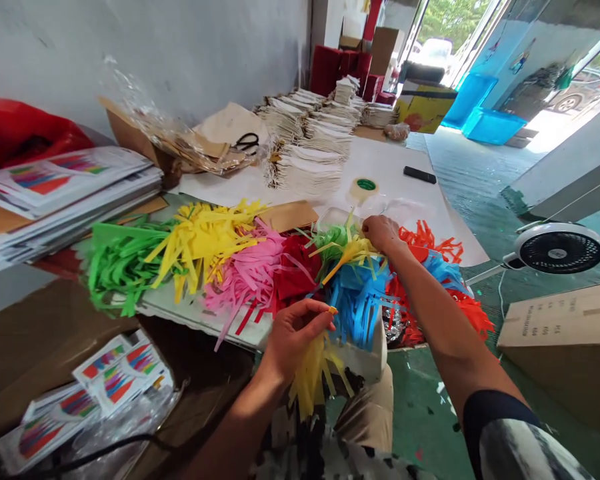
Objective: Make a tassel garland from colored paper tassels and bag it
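Note:
My left hand (300, 333) is closed in a pinch on the twisted top of a yellow tissue-paper tassel (313, 377), whose strips hang down in front of my lap. My right hand (381, 232) reaches across the table, fingers curled down beside a clear plastic tray; whatever they grip is hidden. Near it lie small green tassels (336, 237) and a yellow one (355, 252). Blue fringed paper (360, 293) spreads below my right forearm, with red strips (430, 240) beyond. Farther left are dark red (296, 270), pink (245, 267), yellow (205, 233) and green (125, 257) piles.
Tape (364, 188), a black phone-like object (420, 175) and stacked white bundles (313, 160) lie on the table. Scissors (247, 143) rest on brown paper. Printed sheets (70, 183) stand left, more in a box below. A fan (561, 248) and carton (560, 317) are right.

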Motion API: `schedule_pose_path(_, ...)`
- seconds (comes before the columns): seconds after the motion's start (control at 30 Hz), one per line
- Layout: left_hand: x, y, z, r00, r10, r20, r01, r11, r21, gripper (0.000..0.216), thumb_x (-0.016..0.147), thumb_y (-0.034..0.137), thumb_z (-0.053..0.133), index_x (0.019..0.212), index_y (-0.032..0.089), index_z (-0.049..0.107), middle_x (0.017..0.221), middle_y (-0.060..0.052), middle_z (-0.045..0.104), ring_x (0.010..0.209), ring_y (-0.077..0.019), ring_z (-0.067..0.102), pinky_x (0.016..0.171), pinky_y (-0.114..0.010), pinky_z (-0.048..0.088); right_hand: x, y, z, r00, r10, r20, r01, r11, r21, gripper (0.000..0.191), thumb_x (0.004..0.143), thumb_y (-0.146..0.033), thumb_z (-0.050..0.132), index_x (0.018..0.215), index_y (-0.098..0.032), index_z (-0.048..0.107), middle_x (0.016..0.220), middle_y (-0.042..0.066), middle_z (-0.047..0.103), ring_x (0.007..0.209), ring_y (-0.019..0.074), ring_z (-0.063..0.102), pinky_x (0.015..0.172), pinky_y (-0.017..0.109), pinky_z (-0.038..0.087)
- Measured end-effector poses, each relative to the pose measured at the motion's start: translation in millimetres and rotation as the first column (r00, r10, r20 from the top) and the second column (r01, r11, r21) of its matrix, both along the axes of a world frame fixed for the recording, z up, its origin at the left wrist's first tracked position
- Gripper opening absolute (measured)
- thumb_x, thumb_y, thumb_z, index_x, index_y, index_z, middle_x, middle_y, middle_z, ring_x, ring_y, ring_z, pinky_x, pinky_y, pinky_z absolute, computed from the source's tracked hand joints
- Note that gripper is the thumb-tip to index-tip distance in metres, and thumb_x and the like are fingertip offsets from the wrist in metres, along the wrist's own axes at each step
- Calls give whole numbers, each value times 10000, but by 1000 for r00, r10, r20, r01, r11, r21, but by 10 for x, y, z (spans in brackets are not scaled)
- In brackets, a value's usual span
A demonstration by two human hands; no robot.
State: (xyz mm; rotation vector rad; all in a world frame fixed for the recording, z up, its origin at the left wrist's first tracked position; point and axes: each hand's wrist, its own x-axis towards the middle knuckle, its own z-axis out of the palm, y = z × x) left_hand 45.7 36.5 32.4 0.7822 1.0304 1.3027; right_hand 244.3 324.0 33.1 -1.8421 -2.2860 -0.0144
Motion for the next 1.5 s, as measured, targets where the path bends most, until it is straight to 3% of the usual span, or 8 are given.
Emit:
schedule_pose_path(0.2,3,-83,84,999,50,-22,-49,998,46,300,794,453,871,889,184,776,737,-14,715,676,-136,645,654,-244,498,215,-475,472,993,-87,-80,98,983,154,281,946,-304,550,1056,-240,800,1000,111,805,913,285,723,759,370,486)
schedule_pose_path(0.4,82,-231,179,958,135,-252,-88,978,192,224,866,413,820,911,196,783,851,-16,743,750,-129,634,686,-227,498,327,-1563,920,917,173,-359,-67,955,291,232,944,-406,638,948,-235,794,832,9,786,657,162,653,731,312,438)
schedule_pose_path(0.7,253,-257,91,967,103,-233,-51,974,222,235,837,408,843,926,195,798,920,-42,798,807,-163,702,757,-263,546,418,-2111,776,893,112,-435,-2,970,245,238,930,-432,647,839,-236,748,781,-8,766,626,151,619,663,300,427)
schedule_pose_path(0.93,237,-319,89,935,82,-345,22,958,287,204,906,408,777,941,207,760,927,-31,766,838,-162,691,788,-262,530,350,-2490,754,920,220,-324,-123,948,294,201,978,-394,618,936,-243,743,851,-2,782,650,140,636,652,292,413)
schedule_pose_path(1.07,341,-3,146,872,52,-487,178,893,413,104,938,308,715,951,208,742,1075,-62,769,1039,-208,701,977,-319,510,326,-2411,581,968,165,-190,-121,967,223,228,984,-388,575,886,-229,706,790,-4,758,675,160,651,613,290,308)
schedule_pose_path(1.2,540,578,69,866,-196,-461,407,812,419,62,881,232,724,870,171,729,1044,-76,774,1095,-231,697,989,-329,509,319,-2357,559,996,72,-49,-56,960,273,303,998,-441,547,868,-213,699,824,32,764,692,175,648,601,304,215)
schedule_pose_path(1.3,642,963,-30,899,-226,-376,365,861,354,105,840,240,760,832,148,710,992,-82,766,973,-213,702,858,-310,544,343,-2389,621,1000,-17,17,10,946,325,344,1010,-455,519,870,-204,709,834,51,762,659,168,619,600,316,179)
schedule_pose_path(1.5,570,1279,21,995,-25,-96,60,923,381,85,859,207,740,864,164,667,1461,-122,604,1175,-244,672,762,-301,595,404,-2535,651,998,12,-61,11,933,360,333,1032,-456,534,960,-218,755,841,32,779,658,159,638,601,296,237)
